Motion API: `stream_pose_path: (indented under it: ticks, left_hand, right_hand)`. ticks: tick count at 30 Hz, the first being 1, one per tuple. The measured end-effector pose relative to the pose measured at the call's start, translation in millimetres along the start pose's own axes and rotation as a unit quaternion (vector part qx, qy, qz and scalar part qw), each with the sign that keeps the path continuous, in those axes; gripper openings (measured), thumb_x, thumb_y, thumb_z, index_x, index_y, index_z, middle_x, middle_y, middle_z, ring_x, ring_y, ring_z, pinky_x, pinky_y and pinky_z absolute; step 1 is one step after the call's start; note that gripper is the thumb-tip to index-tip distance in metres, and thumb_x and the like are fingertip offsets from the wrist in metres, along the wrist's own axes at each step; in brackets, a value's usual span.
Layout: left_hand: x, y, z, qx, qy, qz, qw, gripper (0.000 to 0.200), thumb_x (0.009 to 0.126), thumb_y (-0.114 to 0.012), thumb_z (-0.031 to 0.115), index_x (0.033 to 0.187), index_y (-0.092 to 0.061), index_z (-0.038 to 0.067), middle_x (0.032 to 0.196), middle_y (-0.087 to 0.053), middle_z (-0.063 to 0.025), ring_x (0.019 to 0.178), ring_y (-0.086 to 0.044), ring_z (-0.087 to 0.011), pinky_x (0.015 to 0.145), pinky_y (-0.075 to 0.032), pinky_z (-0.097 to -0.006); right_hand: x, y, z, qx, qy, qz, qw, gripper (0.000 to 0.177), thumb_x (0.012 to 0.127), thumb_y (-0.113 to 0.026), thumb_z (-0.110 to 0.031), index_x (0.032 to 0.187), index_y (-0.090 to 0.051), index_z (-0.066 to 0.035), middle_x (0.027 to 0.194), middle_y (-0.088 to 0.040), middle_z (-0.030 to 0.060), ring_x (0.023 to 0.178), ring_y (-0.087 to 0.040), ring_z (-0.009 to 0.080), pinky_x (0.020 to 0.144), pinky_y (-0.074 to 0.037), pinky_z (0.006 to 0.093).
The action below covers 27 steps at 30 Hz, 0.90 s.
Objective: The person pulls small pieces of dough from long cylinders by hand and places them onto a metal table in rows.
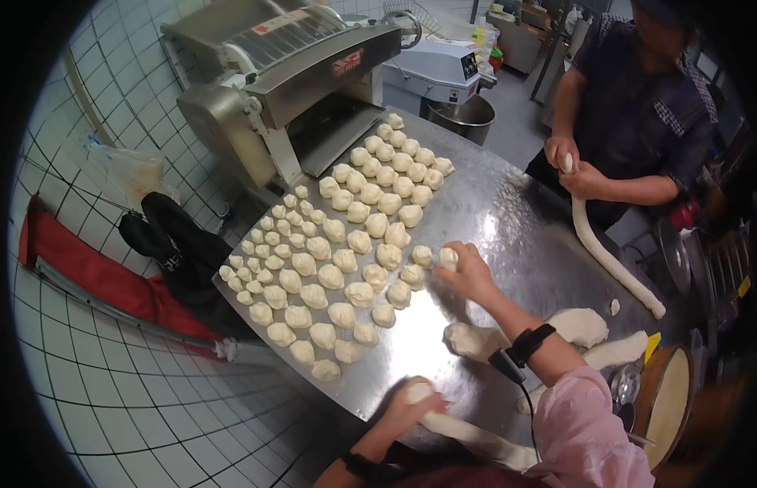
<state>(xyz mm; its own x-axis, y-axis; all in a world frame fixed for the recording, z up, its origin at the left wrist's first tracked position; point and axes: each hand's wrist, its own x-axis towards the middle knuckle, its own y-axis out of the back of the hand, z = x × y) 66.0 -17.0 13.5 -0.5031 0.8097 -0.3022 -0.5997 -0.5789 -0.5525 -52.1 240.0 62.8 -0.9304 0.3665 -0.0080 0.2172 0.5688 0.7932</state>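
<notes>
My right hand [469, 276], nearer the rows [360, 241], pinches 1 dough piece [449, 259]; my left hand [413, 404] grips the dough rope [476, 439] endwise.

Dough piece [448, 259]: small, pale, rounded lump with a smooth top. It is pinched in the fingertips of the right hand [469, 276], low over the steel table [517, 220], just beside the last lump in the rows of dough lumps [346, 244]. Dough rope [476, 437]: pale, thick, uneven roll lying flat along the near table edge. Its far end is gripped in the left hand [411, 408]; the rest runs right, toward the pink sleeve.
</notes>
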Motion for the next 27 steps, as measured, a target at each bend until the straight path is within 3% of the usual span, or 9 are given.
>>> stream_pose_path:
  ticks: [2, 6, 9, 11, 12, 13, 15, 18, 27]
  left_hand:
    - [-7.9, 17.1, -11.4, -0.064, 0.012, 0.063, 0.996, 0.008, 0.091, -0.057, 0.003, 0.093, -0.049, 0.003, 0.08, -0.063, -0.0114, 0.078, -0.064, -0.0191, 0.086, -0.053, -0.0388]
    - [-12.4, 8.2, -14.9, -0.091, 0.013, 0.036, 0.995, 0.01, 0.091, -0.056, 0.001, 0.096, -0.048, 0.003, 0.08, -0.062, -0.0113, 0.08, -0.064, -0.0193, 0.095, -0.049, -0.0408]
    - [-14.2, 10.9, -13.5, -0.079, 0.015, 0.04, 0.996, 0.01, 0.091, -0.057, 0.002, 0.097, -0.048, 0.003, 0.081, -0.062, -0.0111, 0.08, -0.064, -0.019, 0.094, -0.049, -0.0399]
    - [-14.8, 11.7, -14.2, -0.08, 0.027, 0.047, 0.995, 0.01, 0.092, -0.057, 0.003, 0.097, -0.048, 0.003, 0.081, -0.062, -0.011, 0.08, -0.064, -0.0189, 0.094, -0.049, -0.0394]
    - [-16.9, 10.1, -16.1, -0.078, 0.043, 0.051, 0.995, 0.01, 0.092, -0.057, 0.003, 0.098, -0.049, 0.003, 0.081, -0.062, -0.0108, 0.081, -0.064, -0.0188, 0.093, -0.049, -0.0389]
    - [-16.5, 9.8, -19.7, -0.08, 0.046, 0.05, 0.995, 0.01, 0.092, -0.057, 0.003, 0.098, -0.049, 0.003, 0.081, -0.062, -0.0108, 0.081, -0.064, -0.0188, 0.093, -0.049, -0.0389]
    - [-10.2, 12.1, -25.5, -0.102, 0.035, 0.029, 0.994, 0.01, 0.092, -0.057, 0.005, 0.098, -0.049, 0.004, 0.082, -0.063, -0.0105, 0.082, -0.064, -0.0191, 0.092, -0.049, -0.0369]
    - [-2.1, 4.4, -22.1, -0.091, 0.021, 0.025, 0.995, 0.009, 0.092, -0.057, 0.005, 0.097, -0.049, 0.004, 0.082, -0.062, -0.0096, 0.083, -0.064, -0.0195, 0.092, -0.049, -0.0366]
    - [-9.8, 5.6, -25.1, -0.116, 0.018, 0.046, 0.992, 0.008, 0.092, -0.057, 0.004, 0.095, -0.05, 0.004, 0.081, -0.061, -0.0097, 0.083, -0.064, -0.0212, 0.085, -0.05, -0.0387]
  right_hand:
    - [32.4, -12.5, 16.8, 0.017, 0.091, 0.013, 0.996, 0.046, 0.077, -0.07, -0.025, 0.118, -0.055, -0.009, 0.112, -0.052, 0.022, 0.09, -0.059, 0.0373, 0.083, -0.049, 0.0395]
    - [81.8, -43.0, 37.1, 0.029, 0.115, 0.064, 0.991, 0.045, 0.076, -0.07, -0.024, 0.116, -0.057, -0.007, 0.108, -0.057, 0.0207, 0.09, -0.06, 0.0369, 0.081, -0.05, 0.0399]
    - [89.6, -42.8, 44.1, 0.105, 0.073, 0.014, 0.992, 0.043, 0.075, -0.07, -0.023, 0.112, -0.058, -0.005, 0.101, -0.062, 0.0202, 0.088, -0.062, 0.0353, 0.079, -0.05, 0.0399]
    - [79.2, -13.7, 28.8, 0.184, -0.034, -0.129, 0.974, 0.043, 0.075, -0.071, -0.024, 0.111, -0.058, -0.004, 0.095, -0.065, 0.0203, 0.086, -0.064, 0.0333, 0.076, -0.051, 0.0399]
    - [74.9, -8.4, 25.7, 0.211, -0.027, -0.124, 0.969, 0.042, 0.075, -0.071, -0.025, 0.11, -0.06, -0.006, 0.095, -0.065, 0.0198, 0.084, -0.064, 0.0321, 0.076, -0.051, 0.0389]
    - [72.5, -10.4, 25.4, 0.21, -0.03, -0.124, 0.969, 0.042, 0.075, -0.071, -0.025, 0.11, -0.06, -0.006, 0.095, -0.065, 0.0198, 0.084, -0.064, 0.0321, 0.076, -0.051, 0.0389]
    - [70.9, -12.9, 20.5, 0.148, 0.084, 0.044, 0.984, 0.037, 0.076, -0.07, -0.024, 0.109, -0.061, -0.01, 0.1, -0.064, 0.0198, 0.09, -0.063, 0.0332, 0.079, -0.051, 0.0392]
    - [72.4, -42.4, 28.8, 0.0, 0.096, 0.058, 0.994, 0.035, 0.077, -0.068, -0.022, 0.11, -0.061, -0.012, 0.105, -0.061, 0.0203, 0.096, -0.06, 0.0356, 0.083, -0.05, 0.0402]
    - [67.4, -31.5, 31.8, 0.037, 0.085, 0.014, 0.996, 0.029, 0.082, -0.064, -0.023, 0.109, -0.064, -0.013, 0.104, -0.057, 0.019, 0.095, -0.059, 0.0362, 0.084, -0.049, 0.0411]
